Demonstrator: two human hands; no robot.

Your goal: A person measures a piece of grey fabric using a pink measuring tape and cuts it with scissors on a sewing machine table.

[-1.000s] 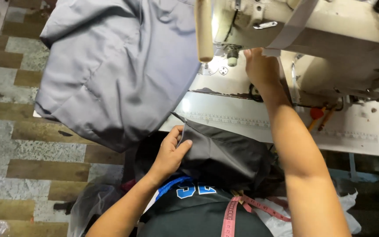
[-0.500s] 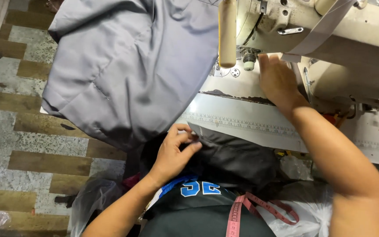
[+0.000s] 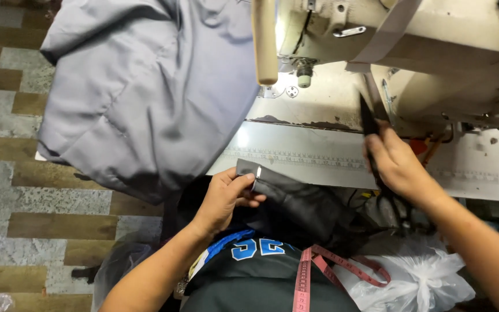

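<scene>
Meanwhile, left hand (image 3: 222,199) pinches the dark fabric piece (image 3: 295,199) while right hand (image 3: 397,164) grips upright black scissors (image 3: 368,124).

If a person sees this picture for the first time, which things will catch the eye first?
First, the big grey cloth spilling off the table's left edge toward the floor. Next, the cream sewing machine at the upper right. Below it, the right hand holds dark scissors, and the left hand pinches a folded dark cloth at the table edge.

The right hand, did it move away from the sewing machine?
Yes. The right hand has come down from the sewing machine head toward the table's front edge, and now grips a dark blade.
</scene>
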